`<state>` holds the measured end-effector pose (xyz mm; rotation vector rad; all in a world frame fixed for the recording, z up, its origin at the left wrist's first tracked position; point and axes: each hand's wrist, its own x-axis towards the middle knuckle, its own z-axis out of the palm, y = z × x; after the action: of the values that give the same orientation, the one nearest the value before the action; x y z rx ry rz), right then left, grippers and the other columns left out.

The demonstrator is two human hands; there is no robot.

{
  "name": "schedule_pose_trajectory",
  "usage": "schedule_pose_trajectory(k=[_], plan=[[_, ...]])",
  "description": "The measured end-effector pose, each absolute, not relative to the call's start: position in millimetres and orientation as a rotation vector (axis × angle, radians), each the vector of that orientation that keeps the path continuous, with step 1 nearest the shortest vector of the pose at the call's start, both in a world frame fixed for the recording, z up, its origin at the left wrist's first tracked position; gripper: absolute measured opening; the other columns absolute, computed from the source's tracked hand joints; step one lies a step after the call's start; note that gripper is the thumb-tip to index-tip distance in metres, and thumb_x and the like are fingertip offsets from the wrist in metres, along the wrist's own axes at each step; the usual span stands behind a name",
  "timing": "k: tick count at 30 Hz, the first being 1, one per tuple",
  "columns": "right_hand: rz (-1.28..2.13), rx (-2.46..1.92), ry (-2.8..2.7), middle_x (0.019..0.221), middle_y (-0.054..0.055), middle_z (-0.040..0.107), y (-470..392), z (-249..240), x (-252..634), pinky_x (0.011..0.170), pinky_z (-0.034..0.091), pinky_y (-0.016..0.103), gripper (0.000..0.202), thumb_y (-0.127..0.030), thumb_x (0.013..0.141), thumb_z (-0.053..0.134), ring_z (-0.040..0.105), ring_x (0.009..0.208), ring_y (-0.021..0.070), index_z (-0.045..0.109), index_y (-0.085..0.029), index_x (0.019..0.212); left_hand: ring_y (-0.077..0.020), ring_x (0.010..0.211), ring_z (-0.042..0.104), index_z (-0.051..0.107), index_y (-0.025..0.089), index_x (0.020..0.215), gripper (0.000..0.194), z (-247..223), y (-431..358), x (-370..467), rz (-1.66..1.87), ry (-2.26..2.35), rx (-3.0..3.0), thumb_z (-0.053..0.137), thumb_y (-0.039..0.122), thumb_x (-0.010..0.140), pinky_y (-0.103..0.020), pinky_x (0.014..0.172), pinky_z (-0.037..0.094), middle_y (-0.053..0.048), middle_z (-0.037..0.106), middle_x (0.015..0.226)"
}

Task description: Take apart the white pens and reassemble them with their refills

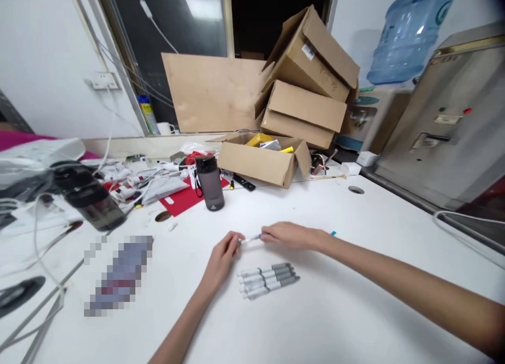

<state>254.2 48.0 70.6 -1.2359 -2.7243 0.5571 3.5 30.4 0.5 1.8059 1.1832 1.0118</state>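
Note:
My left hand (223,257) and my right hand (290,234) meet over the white table (355,280) and hold one grey and white pen (251,239) between them, the left fingers pinching its pale tip end, the right fingers on its grey end. Just in front of the hands, several more grey and white pens (268,280) lie side by side in a neat row on the table. A small blue bit (333,232) shows beside my right wrist.
A dark smoky water bottle (210,182) stands behind the hands beside a red mat (185,197). Open cardboard boxes (264,161) are stacked at the back. Cables, a black phone (94,198) and clutter fill the left; a metal water dispenser (445,127) stands right.

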Motion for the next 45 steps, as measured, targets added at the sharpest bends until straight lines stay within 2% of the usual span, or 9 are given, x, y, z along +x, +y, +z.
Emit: schedule_pose_trajectory(k=[3,6,10,14,22,27,34,40,45], plan=[[0.728,-1.19,-2.548,0.096,0.008,0.071,45,55,263,0.074,0.041,0.031,0.033,-0.038,0.105,0.036,0.064,0.087,0.0236,0.062,-0.023,0.093,-0.0189,0.069,0.052,0.063,0.023,0.113,0.039,4,30,5,0.939,1.166,1.799,0.043,0.054,0.1,-0.028,0.068,0.041,0.002,0.053,0.07],[0.738,-1.218,-2.391,0.093,0.006,0.07,38,44,268,0.077,0.041,0.032,0.031,-0.036,0.105,0.037,0.062,0.086,0.0227,0.06,-0.023,0.09,-0.0175,0.066,0.051,0.064,0.025,0.113,0.034,8,25,8,0.862,1.191,1.863,0.057,0.052,0.094,-0.027,0.062,0.039,0.0,0.061,0.081],[0.662,-1.294,-2.271,0.084,0.004,0.066,20,39,266,0.073,0.039,0.031,0.031,-0.031,0.104,0.035,0.057,0.079,0.0211,0.056,-0.023,0.083,-0.0196,0.076,0.058,0.063,0.028,0.116,0.029,11,16,13,0.873,1.233,1.962,0.048,0.048,0.101,-0.03,0.074,0.046,-0.001,0.069,0.098],[0.559,-1.348,-2.214,0.081,0.003,0.063,2,34,262,0.071,0.037,0.031,0.032,-0.03,0.104,0.034,0.054,0.077,0.0201,0.052,-0.023,0.079,-0.0225,0.093,0.061,0.062,0.027,0.111,0.027,12,10,17,0.93,1.25,2.168,0.04,0.042,0.105,-0.033,0.084,0.047,-0.004,0.069,0.108],[0.495,-1.372,-2.187,0.077,0.003,0.058,-10,20,266,0.067,0.035,0.031,0.036,-0.033,0.107,0.031,0.051,0.072,0.0187,0.047,-0.023,0.076,-0.0219,0.09,0.059,0.064,0.023,0.11,0.028,9,7,22,0.925,1.259,2.596,0.038,0.034,0.107,-0.033,0.079,0.045,-0.005,0.07,0.099],[0.469,-1.371,-2.219,0.073,0.001,0.053,-8,17,263,0.064,0.033,0.03,0.036,-0.031,0.107,0.03,0.047,0.067,0.0173,0.044,-0.023,0.075,-0.0205,0.086,0.061,0.064,0.023,0.107,0.029,5,7,23,0.95,1.304,2.601,0.036,0.032,0.107,-0.03,0.073,0.044,-0.004,0.069,0.094],[0.346,-1.396,-2.234,0.077,0.002,0.058,-5,11,260,0.07,0.036,0.029,0.03,-0.018,0.104,0.035,0.049,0.073,0.0184,0.047,-0.022,0.076,-0.0197,0.083,0.059,0.062,0.023,0.105,0.027,2,6,28,0.97,1.312,2.465,0.036,0.025,0.105,-0.03,0.074,0.045,-0.003,0.066,0.094],[0.263,-1.337,-2.286,0.081,0.005,0.06,0,9,258,0.075,0.038,0.03,0.03,-0.015,0.104,0.034,0.049,0.075,0.0188,0.052,-0.021,0.081,-0.0191,0.079,0.058,0.061,0.022,0.095,0.026,2,6,25,0.942,1.334,2.369,0.037,0.023,0.104,-0.031,0.072,0.044,-0.003,0.065,0.092],[0.378,-1.299,-2.242,0.091,0.004,0.063,-3,11,263,0.082,0.041,0.032,0.029,-0.027,0.108,0.034,0.054,0.085,0.0195,0.057,-0.021,0.091,-0.0195,0.082,0.059,0.062,0.023,0.1,0.029,5,5,23,0.862,1.284,2.335,0.036,0.031,0.106,-0.03,0.074,0.044,-0.003,0.067,0.094]])
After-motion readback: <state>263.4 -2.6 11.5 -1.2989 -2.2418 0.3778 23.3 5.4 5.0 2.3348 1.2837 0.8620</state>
